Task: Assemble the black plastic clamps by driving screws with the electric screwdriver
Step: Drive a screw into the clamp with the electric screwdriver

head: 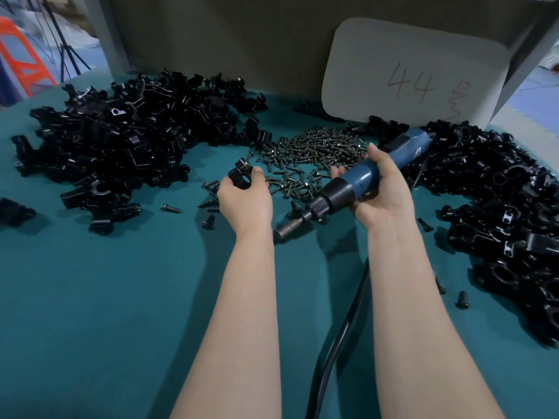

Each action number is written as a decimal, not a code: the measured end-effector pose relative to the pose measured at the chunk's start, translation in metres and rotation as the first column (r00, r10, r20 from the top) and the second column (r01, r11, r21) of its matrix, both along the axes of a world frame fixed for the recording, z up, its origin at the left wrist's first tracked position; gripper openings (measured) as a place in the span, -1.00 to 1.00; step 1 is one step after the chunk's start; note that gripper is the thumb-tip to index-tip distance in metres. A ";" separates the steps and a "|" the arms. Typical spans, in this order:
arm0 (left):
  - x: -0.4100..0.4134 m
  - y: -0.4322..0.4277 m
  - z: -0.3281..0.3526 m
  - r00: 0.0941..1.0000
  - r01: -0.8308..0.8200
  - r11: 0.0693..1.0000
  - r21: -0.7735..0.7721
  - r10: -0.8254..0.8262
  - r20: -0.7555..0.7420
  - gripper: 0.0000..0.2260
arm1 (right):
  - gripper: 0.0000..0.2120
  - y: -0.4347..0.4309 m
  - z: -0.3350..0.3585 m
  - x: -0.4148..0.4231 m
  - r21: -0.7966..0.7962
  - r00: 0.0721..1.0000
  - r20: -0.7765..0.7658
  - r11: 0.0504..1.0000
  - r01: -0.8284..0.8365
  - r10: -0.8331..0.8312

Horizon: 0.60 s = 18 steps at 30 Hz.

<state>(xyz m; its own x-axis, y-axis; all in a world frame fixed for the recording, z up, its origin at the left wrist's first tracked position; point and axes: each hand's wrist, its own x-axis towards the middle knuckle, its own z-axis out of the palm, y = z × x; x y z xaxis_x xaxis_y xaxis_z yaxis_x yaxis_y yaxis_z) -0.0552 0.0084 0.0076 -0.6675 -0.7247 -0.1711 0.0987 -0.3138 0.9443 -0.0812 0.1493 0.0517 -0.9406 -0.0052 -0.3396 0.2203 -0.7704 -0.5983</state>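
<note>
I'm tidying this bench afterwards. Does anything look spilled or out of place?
Screws lie scattered outside the screw pile: one stray screw alone left of the left hand, another screw beside the right clamp heap. Nothing looks damaged.

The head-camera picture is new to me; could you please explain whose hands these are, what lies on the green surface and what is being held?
There is no machine: a person wears a camera on the head, looking down at their hands. The left hand holds a black clamp; the right hand grips a blue electric screwdriver, its cable trailing back. On the green table lie a heap of screws between a left pile and a right pile of black clamp parts.
</note>
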 end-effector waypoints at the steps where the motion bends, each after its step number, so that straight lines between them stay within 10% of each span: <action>1: 0.000 0.000 0.000 1.000 -0.001 1.000 0.000 0.001 0.000 -0.84 | -0.78 0.000 -0.001 -0.001 0.017 1.000 0.002 1.000 0.011 -0.011; 18: 0.001 0.002 0.001 1.000 0.011 1.000 0.017 -0.011 -0.011 -0.84 | -0.86 0.001 -0.009 -0.001 0.011 0.995 -0.063 0.997 -0.075 0.075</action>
